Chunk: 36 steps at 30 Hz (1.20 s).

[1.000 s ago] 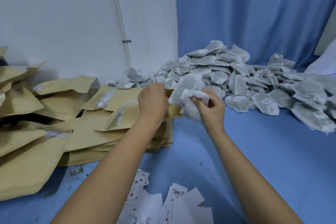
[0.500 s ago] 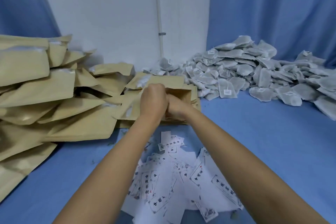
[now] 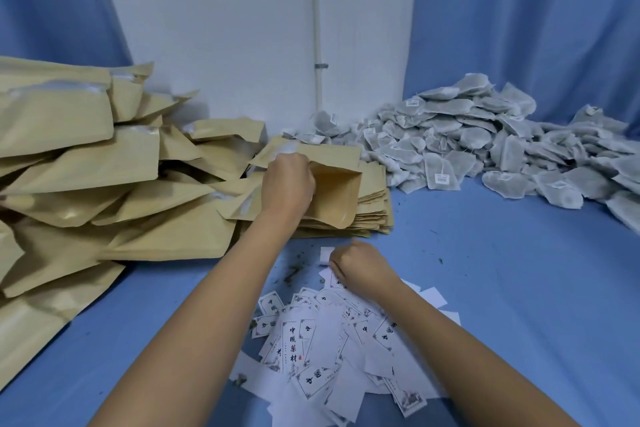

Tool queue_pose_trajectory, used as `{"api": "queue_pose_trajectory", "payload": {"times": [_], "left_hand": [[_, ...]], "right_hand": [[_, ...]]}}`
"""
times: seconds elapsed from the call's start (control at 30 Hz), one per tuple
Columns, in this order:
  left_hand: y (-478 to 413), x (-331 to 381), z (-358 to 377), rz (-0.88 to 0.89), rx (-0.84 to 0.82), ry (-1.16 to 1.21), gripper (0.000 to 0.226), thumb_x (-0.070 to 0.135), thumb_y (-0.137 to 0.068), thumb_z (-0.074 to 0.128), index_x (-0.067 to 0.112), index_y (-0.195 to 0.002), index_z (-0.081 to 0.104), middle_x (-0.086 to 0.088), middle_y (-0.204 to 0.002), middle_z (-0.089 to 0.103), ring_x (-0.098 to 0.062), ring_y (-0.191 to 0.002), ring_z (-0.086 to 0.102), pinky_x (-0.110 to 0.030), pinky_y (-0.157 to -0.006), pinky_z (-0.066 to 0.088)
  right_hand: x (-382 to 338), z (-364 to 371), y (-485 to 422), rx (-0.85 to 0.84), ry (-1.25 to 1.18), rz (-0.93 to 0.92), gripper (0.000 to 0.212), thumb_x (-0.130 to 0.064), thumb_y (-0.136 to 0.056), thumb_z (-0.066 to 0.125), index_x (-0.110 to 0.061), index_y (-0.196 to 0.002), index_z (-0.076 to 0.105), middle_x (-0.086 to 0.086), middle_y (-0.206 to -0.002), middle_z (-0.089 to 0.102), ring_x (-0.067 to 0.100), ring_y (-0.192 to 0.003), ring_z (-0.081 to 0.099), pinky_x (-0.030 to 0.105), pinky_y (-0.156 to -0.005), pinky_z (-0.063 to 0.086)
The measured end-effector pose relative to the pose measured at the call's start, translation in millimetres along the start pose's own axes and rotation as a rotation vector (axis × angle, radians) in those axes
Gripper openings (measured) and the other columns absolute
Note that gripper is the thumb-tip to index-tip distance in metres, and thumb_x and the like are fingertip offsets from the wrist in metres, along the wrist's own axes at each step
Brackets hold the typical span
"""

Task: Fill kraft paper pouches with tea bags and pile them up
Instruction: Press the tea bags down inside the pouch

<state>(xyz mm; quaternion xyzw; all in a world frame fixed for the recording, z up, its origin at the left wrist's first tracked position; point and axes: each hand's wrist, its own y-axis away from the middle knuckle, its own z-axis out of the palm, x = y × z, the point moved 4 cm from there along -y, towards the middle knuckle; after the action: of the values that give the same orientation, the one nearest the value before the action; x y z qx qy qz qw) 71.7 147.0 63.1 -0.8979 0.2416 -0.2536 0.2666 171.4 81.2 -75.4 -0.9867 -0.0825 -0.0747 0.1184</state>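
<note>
My left hand (image 3: 288,184) grips the mouth of a kraft paper pouch (image 3: 334,198), holding it bulged above a flat stack of empty pouches (image 3: 372,215). My right hand (image 3: 360,267) is lower, on the near edge of a scatter of white printed paper cards (image 3: 311,350), fingers curled on one card; how firmly it holds the card I cannot tell. A big heap of grey-white tea bags (image 3: 485,142) lies at the back right. A pile of filled kraft pouches (image 3: 86,177) rises on the left.
Everything rests on a blue cloth surface (image 3: 502,288) with tea crumbs scattered on it. Behind stand a white wall with a thin vertical pipe (image 3: 317,28) and blue curtains on both sides.
My right hand pushed tea bags into the pouch, then came out and dropped down to the paper cards. My left hand kept its hold on the pouch. The view has shifted left.
</note>
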Motion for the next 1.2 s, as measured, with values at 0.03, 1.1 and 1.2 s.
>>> {"api": "queue_pose_trajectory", "payload": {"times": [0.03,1.1,1.2], "left_hand": [[0,0,0,0.004,0.000,-0.005,0.027,0.011,-0.094,0.044,0.001,-0.082,0.067,-0.019,-0.080,0.065,-0.032,-0.075,0.061,-0.031,-0.058,0.038],[4,1,23,0.142,-0.042,0.220,0.030,0.005,-0.091,0.049,0.009,-0.114,0.067,-0.015,-0.115,0.062,-0.028,-0.109,0.055,-0.023,-0.088,0.038],[30,3,51,0.301,-0.369,0.160,0.032,0.010,-0.096,0.044,0.008,-0.123,0.061,-0.014,-0.134,0.053,-0.027,-0.124,0.049,-0.029,-0.101,0.032]], "right_hand": [[-1,-11,5,0.160,-0.063,0.021,0.018,-0.011,-0.091,0.046,-0.010,-0.084,0.062,0.004,-0.086,0.065,0.025,-0.076,0.058,0.034,-0.071,0.045],[15,-31,-21,0.158,-2.484,0.516,0.051,-0.047,-0.092,0.048,-0.017,-0.133,0.049,0.011,-0.129,0.059,0.031,-0.113,0.060,0.046,-0.084,0.054],[25,-44,-27,0.274,-2.709,0.516,0.057,-0.055,-0.085,0.052,-0.014,-0.125,0.057,0.015,-0.119,0.064,0.029,-0.094,0.066,0.037,-0.068,0.056]]}}
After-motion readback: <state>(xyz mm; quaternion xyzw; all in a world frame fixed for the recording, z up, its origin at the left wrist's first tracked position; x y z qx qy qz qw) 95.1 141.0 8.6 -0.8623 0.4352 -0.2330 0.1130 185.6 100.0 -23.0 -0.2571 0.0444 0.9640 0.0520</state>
